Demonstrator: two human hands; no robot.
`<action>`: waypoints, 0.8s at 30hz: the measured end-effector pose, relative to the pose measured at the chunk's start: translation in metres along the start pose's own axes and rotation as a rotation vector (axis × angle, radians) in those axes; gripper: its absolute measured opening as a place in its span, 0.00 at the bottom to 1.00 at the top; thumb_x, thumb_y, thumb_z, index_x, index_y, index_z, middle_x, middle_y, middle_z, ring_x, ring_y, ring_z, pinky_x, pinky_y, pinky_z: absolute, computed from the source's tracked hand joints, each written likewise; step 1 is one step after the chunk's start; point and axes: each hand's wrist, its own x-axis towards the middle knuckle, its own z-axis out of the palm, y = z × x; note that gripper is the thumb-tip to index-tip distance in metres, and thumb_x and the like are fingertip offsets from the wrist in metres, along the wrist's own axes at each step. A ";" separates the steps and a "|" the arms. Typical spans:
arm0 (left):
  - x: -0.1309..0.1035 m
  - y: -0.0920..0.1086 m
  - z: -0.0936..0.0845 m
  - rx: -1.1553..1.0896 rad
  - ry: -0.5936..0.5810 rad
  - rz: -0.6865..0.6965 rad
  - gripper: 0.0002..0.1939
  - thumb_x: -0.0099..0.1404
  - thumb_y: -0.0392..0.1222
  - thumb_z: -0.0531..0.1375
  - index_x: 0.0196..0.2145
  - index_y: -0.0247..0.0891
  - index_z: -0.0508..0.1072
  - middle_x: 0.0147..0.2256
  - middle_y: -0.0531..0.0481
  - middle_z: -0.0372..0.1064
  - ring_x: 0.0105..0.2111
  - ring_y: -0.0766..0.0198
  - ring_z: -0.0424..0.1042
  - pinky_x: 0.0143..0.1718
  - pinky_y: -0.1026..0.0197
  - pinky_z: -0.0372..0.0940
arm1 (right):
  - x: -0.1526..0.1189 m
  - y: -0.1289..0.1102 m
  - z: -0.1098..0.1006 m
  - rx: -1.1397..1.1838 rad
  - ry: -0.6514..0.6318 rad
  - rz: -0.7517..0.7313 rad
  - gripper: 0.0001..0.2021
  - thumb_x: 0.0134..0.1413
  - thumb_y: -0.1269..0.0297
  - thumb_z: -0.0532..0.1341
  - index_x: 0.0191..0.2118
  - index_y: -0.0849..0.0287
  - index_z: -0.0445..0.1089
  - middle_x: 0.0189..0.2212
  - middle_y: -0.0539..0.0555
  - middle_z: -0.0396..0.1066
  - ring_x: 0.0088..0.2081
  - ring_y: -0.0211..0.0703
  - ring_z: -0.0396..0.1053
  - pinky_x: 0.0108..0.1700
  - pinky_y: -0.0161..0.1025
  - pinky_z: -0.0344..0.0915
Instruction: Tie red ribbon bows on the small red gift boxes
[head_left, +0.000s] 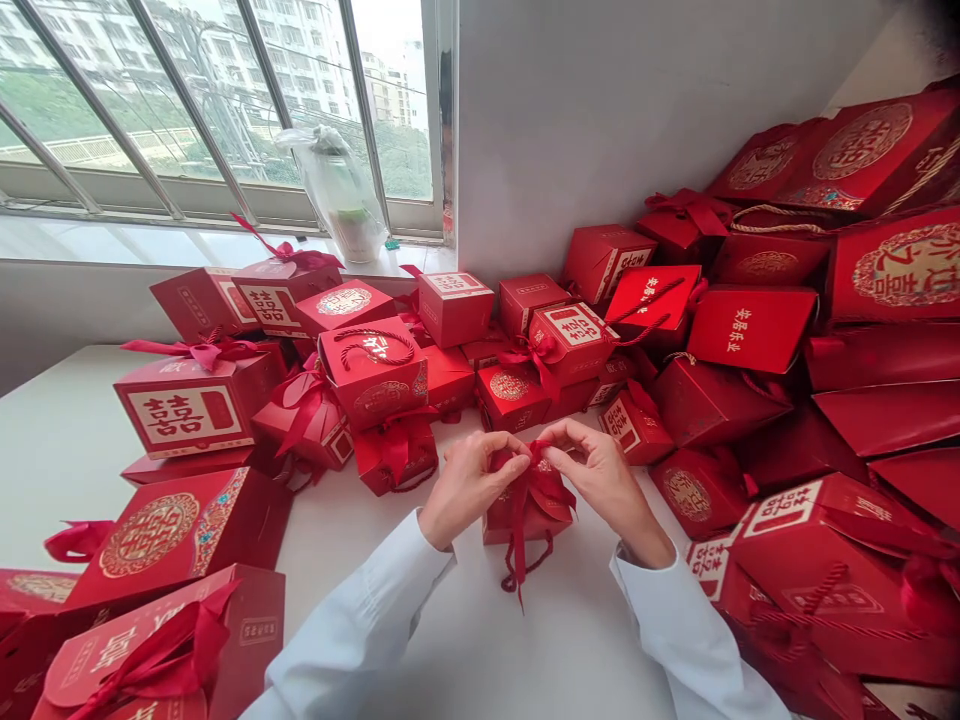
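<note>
A small red gift box (499, 527) stands on the white table in front of me, with a red ribbon (519, 520) across its top and one ribbon tail hanging down its near side. A dark red twisted cord handle (541, 550) droops at its front. My left hand (474, 480) pinches the ribbon at the top left of the box. From the right, my right hand (596, 475) also pinches the ribbon, close to the left fingertips. The knot between the fingers is partly hidden.
Red gift boxes (191, 400) with ribbons lie piled along the left and back of the white table (360, 590). More boxes and bags (750, 330) are heaped on the right. A plastic-wrapped cup (352, 215) sits on the windowsill beside the barred window.
</note>
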 end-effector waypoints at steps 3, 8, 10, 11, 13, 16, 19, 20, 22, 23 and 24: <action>0.000 0.000 -0.001 -0.015 -0.010 0.024 0.12 0.65 0.44 0.53 0.34 0.39 0.76 0.30 0.54 0.74 0.29 0.65 0.66 0.28 0.66 0.55 | 0.000 -0.004 0.001 -0.033 0.036 -0.052 0.06 0.52 0.67 0.57 0.32 0.58 0.71 0.29 0.50 0.72 0.31 0.40 0.70 0.35 0.35 0.66; -0.001 0.000 0.002 0.049 0.033 0.015 0.12 0.64 0.46 0.55 0.33 0.40 0.77 0.30 0.53 0.75 0.32 0.63 0.67 0.31 0.64 0.55 | 0.002 0.002 0.000 0.064 0.001 -0.063 0.05 0.52 0.66 0.58 0.33 0.58 0.71 0.31 0.52 0.71 0.34 0.41 0.70 0.36 0.35 0.67; -0.001 0.000 0.004 0.050 0.059 0.010 0.11 0.63 0.46 0.55 0.32 0.41 0.76 0.31 0.53 0.75 0.33 0.62 0.68 0.33 0.64 0.57 | 0.002 0.006 0.001 0.146 -0.006 -0.033 0.06 0.52 0.64 0.59 0.35 0.58 0.70 0.33 0.52 0.71 0.35 0.41 0.70 0.36 0.36 0.68; -0.001 0.001 0.005 0.049 0.073 0.006 0.11 0.63 0.46 0.56 0.31 0.40 0.76 0.31 0.53 0.75 0.34 0.62 0.68 0.33 0.64 0.57 | 0.002 0.008 0.002 0.190 -0.005 -0.022 0.07 0.52 0.64 0.60 0.38 0.58 0.69 0.33 0.52 0.70 0.35 0.41 0.70 0.37 0.36 0.69; -0.001 0.001 0.008 0.045 0.099 -0.004 0.09 0.61 0.45 0.57 0.30 0.40 0.75 0.30 0.53 0.74 0.34 0.62 0.68 0.33 0.64 0.57 | 0.003 0.011 0.005 0.254 0.007 -0.012 0.11 0.51 0.63 0.61 0.42 0.56 0.66 0.34 0.51 0.69 0.35 0.40 0.70 0.37 0.36 0.69; -0.001 0.001 0.011 0.026 0.124 0.001 0.07 0.60 0.44 0.59 0.29 0.40 0.75 0.29 0.54 0.74 0.33 0.63 0.69 0.34 0.64 0.59 | 0.001 0.010 0.007 0.254 0.056 0.001 0.16 0.51 0.61 0.62 0.46 0.55 0.62 0.33 0.50 0.69 0.33 0.38 0.71 0.37 0.36 0.70; -0.001 0.000 0.013 0.000 0.137 0.028 0.06 0.60 0.42 0.58 0.31 0.41 0.76 0.30 0.54 0.74 0.33 0.63 0.69 0.37 0.64 0.60 | -0.002 0.002 0.009 0.204 0.120 0.009 0.20 0.50 0.59 0.64 0.47 0.55 0.60 0.33 0.50 0.69 0.33 0.40 0.72 0.37 0.37 0.72; -0.001 0.000 0.013 -0.008 0.136 0.034 0.06 0.61 0.42 0.58 0.32 0.42 0.76 0.31 0.54 0.75 0.34 0.63 0.69 0.38 0.63 0.61 | -0.004 -0.001 0.010 0.178 0.138 0.005 0.20 0.49 0.60 0.65 0.47 0.55 0.60 0.33 0.50 0.69 0.33 0.40 0.73 0.37 0.37 0.72; -0.002 -0.001 0.013 -0.005 0.137 0.046 0.07 0.61 0.41 0.58 0.32 0.42 0.76 0.31 0.53 0.74 0.34 0.62 0.69 0.37 0.63 0.61 | -0.007 -0.007 0.013 0.098 0.163 -0.018 0.19 0.50 0.62 0.64 0.48 0.55 0.61 0.33 0.50 0.70 0.34 0.41 0.73 0.39 0.38 0.72; -0.002 0.000 0.012 0.003 0.135 0.055 0.07 0.61 0.41 0.57 0.32 0.42 0.76 0.31 0.53 0.74 0.34 0.62 0.69 0.37 0.63 0.61 | -0.008 -0.009 0.014 0.050 0.167 -0.034 0.18 0.51 0.63 0.63 0.48 0.55 0.61 0.34 0.51 0.71 0.35 0.41 0.73 0.40 0.39 0.72; -0.002 0.000 0.011 0.011 0.129 0.063 0.07 0.62 0.41 0.57 0.33 0.42 0.75 0.31 0.53 0.73 0.34 0.62 0.69 0.37 0.63 0.60 | -0.009 -0.010 0.016 0.001 0.166 -0.052 0.17 0.53 0.64 0.61 0.49 0.54 0.61 0.35 0.51 0.72 0.36 0.42 0.74 0.41 0.39 0.71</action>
